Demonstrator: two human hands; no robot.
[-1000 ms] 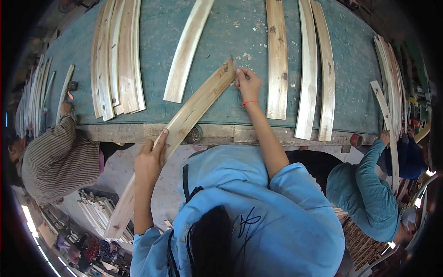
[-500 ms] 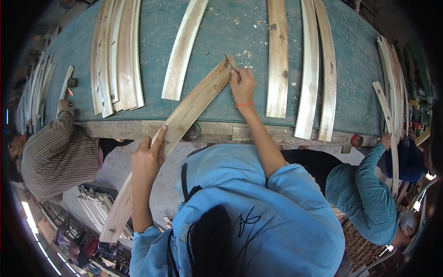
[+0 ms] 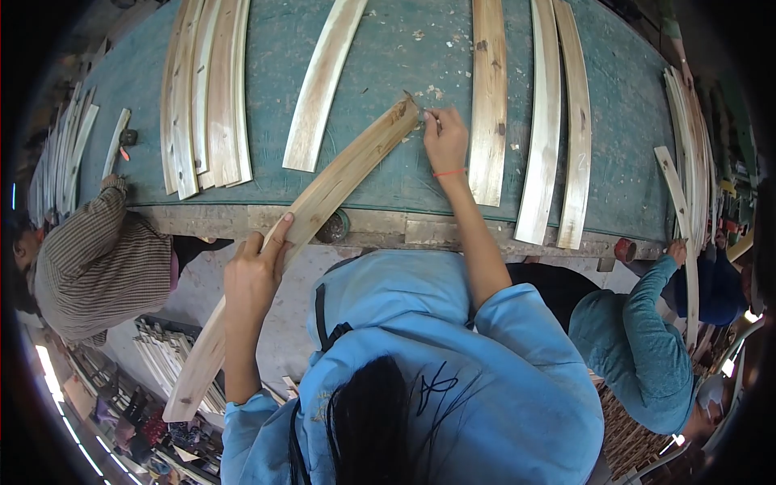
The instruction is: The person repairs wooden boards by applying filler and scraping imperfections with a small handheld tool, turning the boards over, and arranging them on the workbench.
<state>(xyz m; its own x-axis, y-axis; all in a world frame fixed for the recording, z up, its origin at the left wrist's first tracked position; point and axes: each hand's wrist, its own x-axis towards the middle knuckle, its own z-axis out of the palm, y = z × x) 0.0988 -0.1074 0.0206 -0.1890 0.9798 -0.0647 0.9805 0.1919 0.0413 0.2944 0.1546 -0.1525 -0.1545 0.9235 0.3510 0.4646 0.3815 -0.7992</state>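
Note:
My left hand (image 3: 257,267) grips a long wooden strip (image 3: 339,175) near its middle, thumb on its upper face. The strip slants across the table's front edge, its lower end hanging over the floor. Beside the strip's far end, my right hand (image 3: 444,136), with a red band at the wrist, pinches a small thin tool (image 3: 414,100). The tool's tip is at a dark patch on the strip's end; most of the tool is too small to make out. Small pale chips lie on the green table (image 3: 388,56) beyond.
Other strips lie left (image 3: 220,105), ahead (image 3: 323,81) and right (image 3: 488,105). A round tin (image 3: 334,227) and a red cup (image 3: 624,249) are at the table's front edge. Co-workers stand on the left (image 3: 105,259) and right (image 3: 634,347). More strips (image 3: 174,356) are stacked below left.
My right hand moved left and then back right at the strip's far end, the tool with it. My left hand and the strip's lower end shifted slightly left.

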